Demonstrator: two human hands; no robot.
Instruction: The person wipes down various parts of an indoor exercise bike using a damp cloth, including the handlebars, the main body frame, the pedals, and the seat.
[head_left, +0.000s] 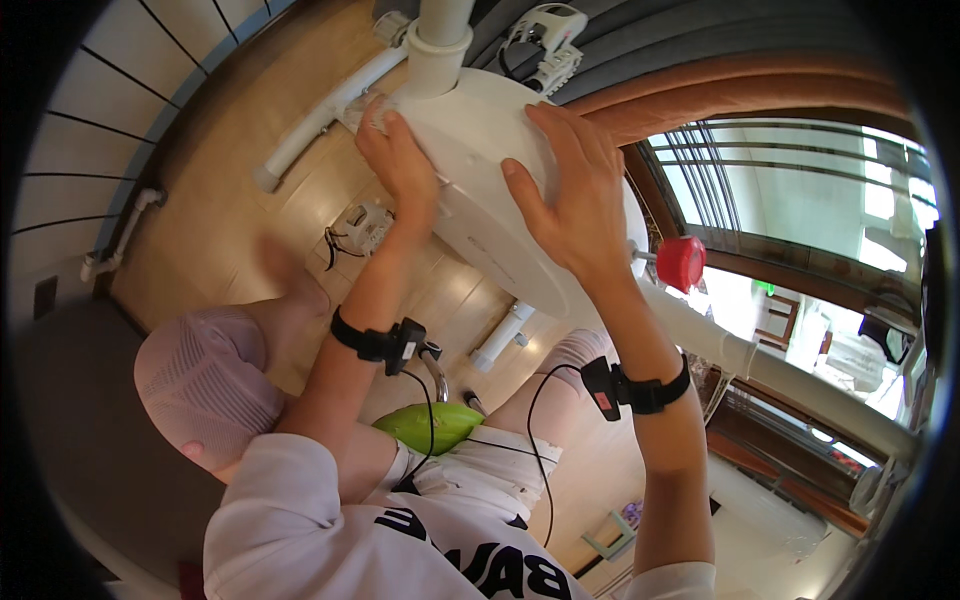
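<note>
A rounded white plastic housing (487, 135), apparently of an exercise bike, stands before me. My left hand (397, 154) is at its left edge, thumb apart from the fingers, with crinkled clear plastic (361, 109) beside the fingertips; the hand is slightly blurred. Over the housing's top right face lies my right hand (574, 184), thumb and fingers spread, holding nothing. A white post (444, 37) rises from the housing's far end. A red knob (681, 264) sticks out at the right. One white pedal (551, 45) is at the far side, another (364, 229) at the left.
White tubular base bars (292, 150) rest on the wooden floor (225, 195). A green seat cover or cushion (431, 427) is between my thighs. A white tube (817, 394) runs off to the right. Dark curtains (675, 37) and a window (795, 180) are beyond. Black cables hang from both wrist straps.
</note>
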